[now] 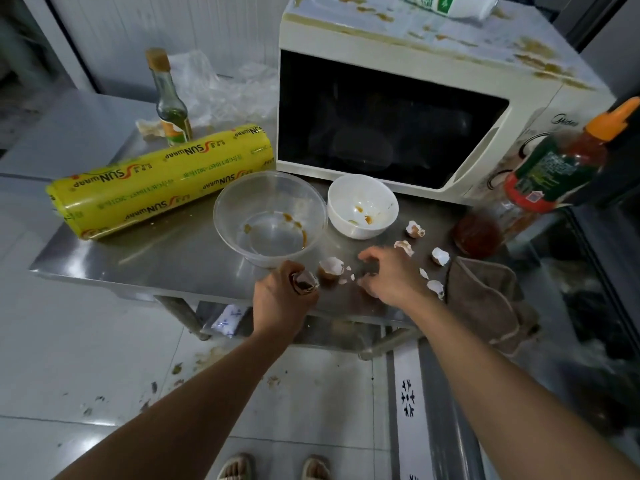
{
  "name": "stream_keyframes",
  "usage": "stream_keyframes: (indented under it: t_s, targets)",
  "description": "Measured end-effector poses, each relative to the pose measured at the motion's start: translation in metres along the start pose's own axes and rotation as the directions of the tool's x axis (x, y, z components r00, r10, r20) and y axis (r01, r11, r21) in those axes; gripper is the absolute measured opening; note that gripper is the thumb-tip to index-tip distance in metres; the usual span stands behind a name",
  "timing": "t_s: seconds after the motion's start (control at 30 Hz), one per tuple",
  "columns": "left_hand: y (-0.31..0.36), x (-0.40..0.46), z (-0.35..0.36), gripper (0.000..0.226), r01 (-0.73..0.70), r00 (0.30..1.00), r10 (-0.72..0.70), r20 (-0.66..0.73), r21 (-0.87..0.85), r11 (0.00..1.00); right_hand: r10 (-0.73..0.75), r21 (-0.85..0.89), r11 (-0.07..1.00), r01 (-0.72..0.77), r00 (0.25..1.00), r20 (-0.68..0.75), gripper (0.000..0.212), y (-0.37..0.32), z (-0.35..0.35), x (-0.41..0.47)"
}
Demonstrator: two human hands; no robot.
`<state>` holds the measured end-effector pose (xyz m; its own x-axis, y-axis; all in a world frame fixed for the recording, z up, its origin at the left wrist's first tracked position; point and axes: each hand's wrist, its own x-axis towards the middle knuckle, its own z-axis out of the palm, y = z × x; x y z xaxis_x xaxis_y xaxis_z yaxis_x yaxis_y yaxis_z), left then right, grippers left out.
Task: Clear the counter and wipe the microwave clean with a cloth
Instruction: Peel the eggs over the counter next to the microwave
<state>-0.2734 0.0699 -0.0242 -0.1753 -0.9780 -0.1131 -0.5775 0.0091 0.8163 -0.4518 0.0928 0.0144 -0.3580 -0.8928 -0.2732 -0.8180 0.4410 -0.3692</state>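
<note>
A cream microwave (485,81) with brown stains on its top stands at the back of the steel counter (173,258). Several eggshell pieces (414,229) lie scattered on the counter near its front edge. My left hand (284,299) grips a small crumpled wrapper (304,284) at the counter's front edge. My right hand (388,275) hovers over the shell bits with its fingers curled down, pinching at small fragments. A brown cloth (485,299) hangs over the counter's right front corner.
A clear plastic bowl (270,216) and a white bowl (362,206), both smeared, sit before the microwave. A yellow cling-wrap roll (162,178) and an oil bottle (169,98) lie at left. Red sauce bottle (554,174) at right. A bottle lies on the microwave.
</note>
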Motion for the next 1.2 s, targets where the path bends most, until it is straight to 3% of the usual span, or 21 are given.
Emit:
stream_keyframes:
  t_s: [0.17,0.47,0.57,0.8,0.97,1.07,1.13,1.2]
  targets:
    - [0.001,-0.004,0.008,0.037,0.004,0.998,0.0,-0.068,0.05,0.999,-0.167,-0.187,0.968,0.168,0.986,0.021,0.043,0.0,0.014,0.011]
    - [0.003,-0.016,0.018,0.037,0.005,0.988,0.007,-0.152,0.079,0.997,-0.23,-0.069,0.971,0.228,0.973,-0.019,0.023,0.008,0.018,0.021]
    - [0.002,-0.025,0.02,0.037,0.038,0.988,-0.028,-0.15,0.067,0.997,-0.272,-0.108,0.957,0.268,0.962,-0.022,0.03,0.012,0.017,0.018]
    - [0.001,-0.048,0.026,0.035,0.082,0.978,-0.073,-0.193,0.036,0.996,-0.387,-0.4,0.829,0.391,0.917,0.094,0.042,0.011,0.025,-0.003]
    - [0.002,-0.058,0.027,0.038,0.091,0.98,-0.08,-0.182,0.05,0.995,-0.422,-0.359,0.825,0.436,0.898,0.121,0.048,0.013,0.028,-0.02]
    - [0.002,-0.061,0.025,0.038,0.068,0.986,-0.062,-0.153,0.036,0.997,-0.38,-0.269,0.892,0.364,0.925,-0.008,0.049,0.018,0.026,-0.027]
    - [0.001,-0.063,0.023,0.038,0.051,0.99,-0.05,-0.128,0.006,0.999,-0.283,-0.184,0.95,0.252,0.944,-0.168,0.044,0.023,0.02,-0.028]
    - [-0.001,-0.063,0.022,0.038,0.038,0.993,-0.04,-0.11,-0.018,0.999,-0.21,-0.14,0.973,0.182,0.953,-0.218,0.043,0.028,0.015,-0.027]
